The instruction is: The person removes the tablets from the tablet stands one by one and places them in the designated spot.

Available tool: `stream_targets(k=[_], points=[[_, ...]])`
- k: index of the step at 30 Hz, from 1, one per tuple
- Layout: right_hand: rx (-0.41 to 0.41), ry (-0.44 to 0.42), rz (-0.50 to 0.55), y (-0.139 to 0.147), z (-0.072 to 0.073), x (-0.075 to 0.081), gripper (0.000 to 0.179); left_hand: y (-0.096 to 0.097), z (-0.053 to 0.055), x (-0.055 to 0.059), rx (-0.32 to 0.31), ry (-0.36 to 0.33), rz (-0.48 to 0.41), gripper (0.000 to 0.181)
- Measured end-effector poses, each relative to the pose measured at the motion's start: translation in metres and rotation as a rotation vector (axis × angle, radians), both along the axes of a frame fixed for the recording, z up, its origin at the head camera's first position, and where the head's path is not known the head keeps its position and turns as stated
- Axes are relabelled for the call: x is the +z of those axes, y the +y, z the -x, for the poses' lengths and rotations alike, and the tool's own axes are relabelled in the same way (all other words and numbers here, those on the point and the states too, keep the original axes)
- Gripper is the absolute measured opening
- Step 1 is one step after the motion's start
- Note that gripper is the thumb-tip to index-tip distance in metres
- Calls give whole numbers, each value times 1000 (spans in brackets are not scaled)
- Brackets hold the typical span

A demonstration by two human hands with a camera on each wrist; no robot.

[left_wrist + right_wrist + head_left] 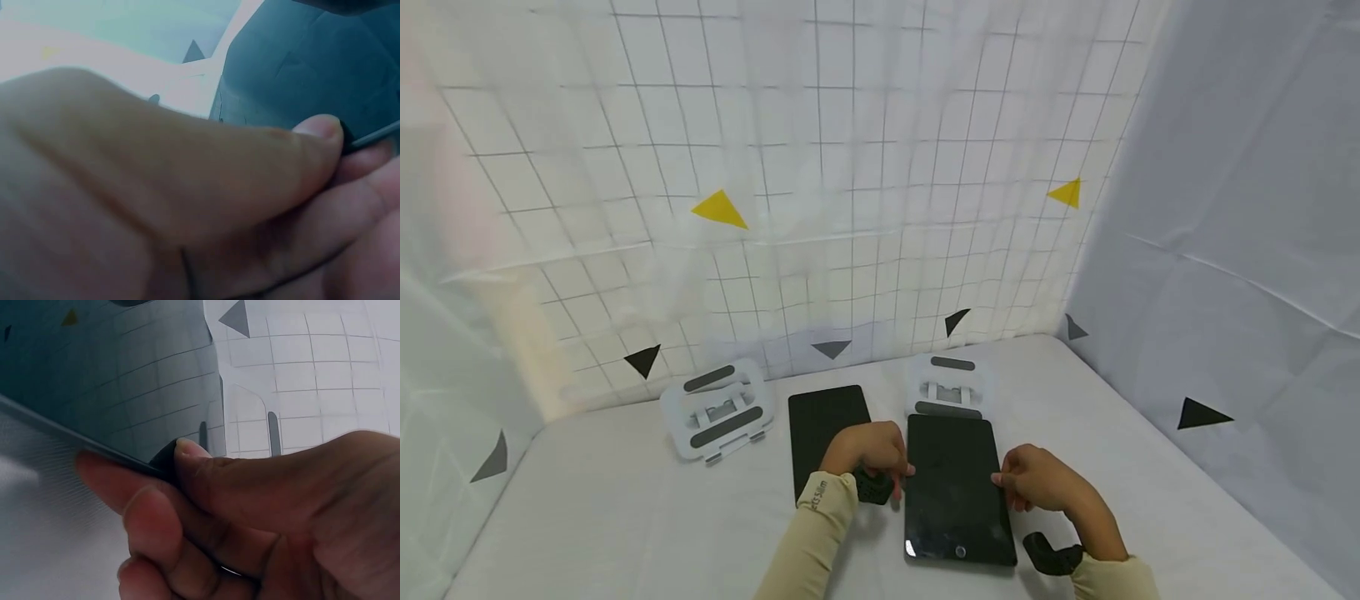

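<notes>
A black tablet (958, 492) is held between both hands, its round button toward the near edge. My left hand (868, 446) pinches its left long edge, and my right hand (1041, 477) pinches the right one. In the left wrist view the thumb (319, 134) lies on the glossy screen (300, 69), with fingers beneath the edge. Likewise, in the right wrist view, the thumb (200, 464) presses on top while curled fingers support the underside. Just behind the tablet's far edge is a white stand (985, 387) with grey pads; the tablet slightly overlaps it in the head view.
Left of the held tablet lies a second dark tablet (823, 417), partly covered by my left hand and wrist. Another white stand (673, 417) with grey pads is at the back left. A gridded white sheet (820, 167) hangs behind the white table (625, 508).
</notes>
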State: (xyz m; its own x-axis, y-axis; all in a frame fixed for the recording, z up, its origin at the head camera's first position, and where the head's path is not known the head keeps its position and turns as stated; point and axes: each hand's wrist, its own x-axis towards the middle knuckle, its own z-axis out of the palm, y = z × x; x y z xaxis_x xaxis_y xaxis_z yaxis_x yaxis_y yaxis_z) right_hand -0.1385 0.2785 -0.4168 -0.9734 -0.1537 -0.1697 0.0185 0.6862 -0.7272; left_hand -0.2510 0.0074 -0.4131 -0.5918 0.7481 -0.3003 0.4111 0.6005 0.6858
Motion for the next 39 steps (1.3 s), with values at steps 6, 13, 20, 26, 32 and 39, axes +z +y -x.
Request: stream_targets(k=[6, 13, 20, 26, 32, 39], points=[[-9, -15, 1, 0, -2, -4, 21, 4, 1, -2, 0, -3, 34, 31], [-12, -27, -7, 1, -3, -10, 23, 6, 3, -4, -35, -7, 73, 26], [-22, -33, -35, -2, -4, -9, 23, 5, 2, -2, -48, -11, 83, 27], [1, -70, -17, -2, -7, -8, 23, 6, 0, 0, -68, 1, 100, 28], [16, -78, -2, -2, -9, -7, 23, 6, 0, 1, -79, 10, 101, 28], [32, -92, -4, -4, -11, -6, 22, 6, -1, 0, -94, 23, 118, 31]])
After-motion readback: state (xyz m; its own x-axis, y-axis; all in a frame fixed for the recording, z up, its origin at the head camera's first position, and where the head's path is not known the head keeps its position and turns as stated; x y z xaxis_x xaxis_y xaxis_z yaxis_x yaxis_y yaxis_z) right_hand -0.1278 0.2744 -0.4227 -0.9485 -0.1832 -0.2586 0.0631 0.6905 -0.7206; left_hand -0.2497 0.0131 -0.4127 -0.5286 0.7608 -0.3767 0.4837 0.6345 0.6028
